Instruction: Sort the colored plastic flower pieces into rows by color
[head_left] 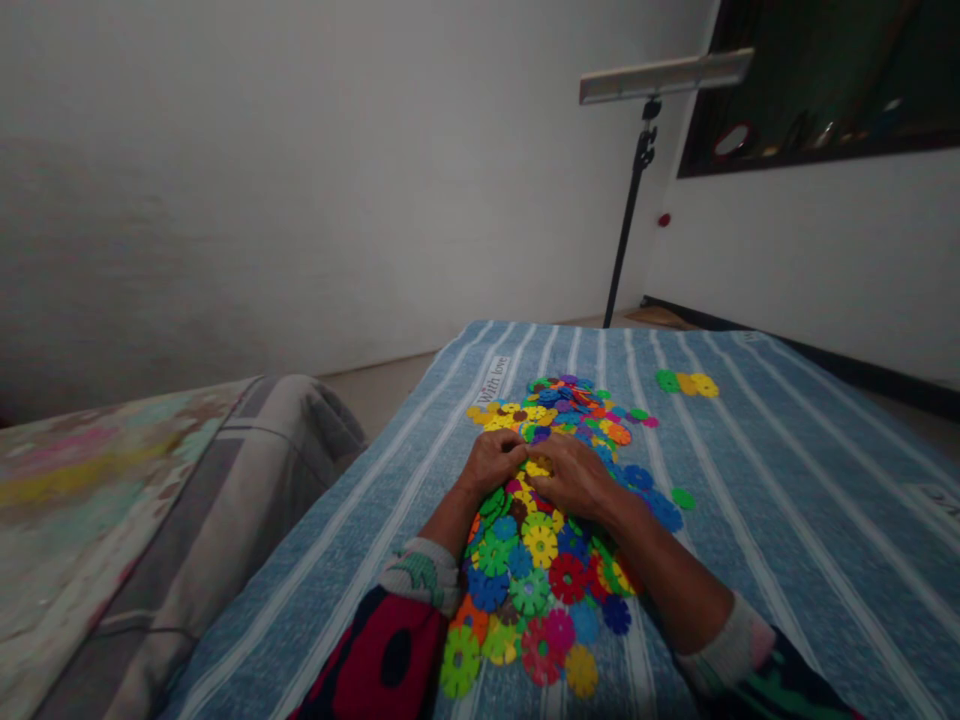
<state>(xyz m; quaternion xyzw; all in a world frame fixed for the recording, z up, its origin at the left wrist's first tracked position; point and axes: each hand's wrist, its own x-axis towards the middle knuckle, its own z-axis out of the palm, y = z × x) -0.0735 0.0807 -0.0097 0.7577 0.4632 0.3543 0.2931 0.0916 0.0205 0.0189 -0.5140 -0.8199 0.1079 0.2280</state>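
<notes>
A pile of colourful plastic snowflake discs, notched around their rims, is spread on a striped blue cloth. Above its middle, my left hand is closed, thumb and fingertips pinched together; what lies between them is too small to make out. My right hand meets it fingertip to fingertip, its fingers curled round a yellow snowflake disc. Part of that disc is hidden by the fingers. Under and between both wrists, more discs in green, blue, red and orange overlap one another.
Three joined discs, green, orange and yellow, lie apart at the far right. A single green disc sits right of the pile. Left stands a cloth-covered surface. Behind the table rises a black stand with a light bar.
</notes>
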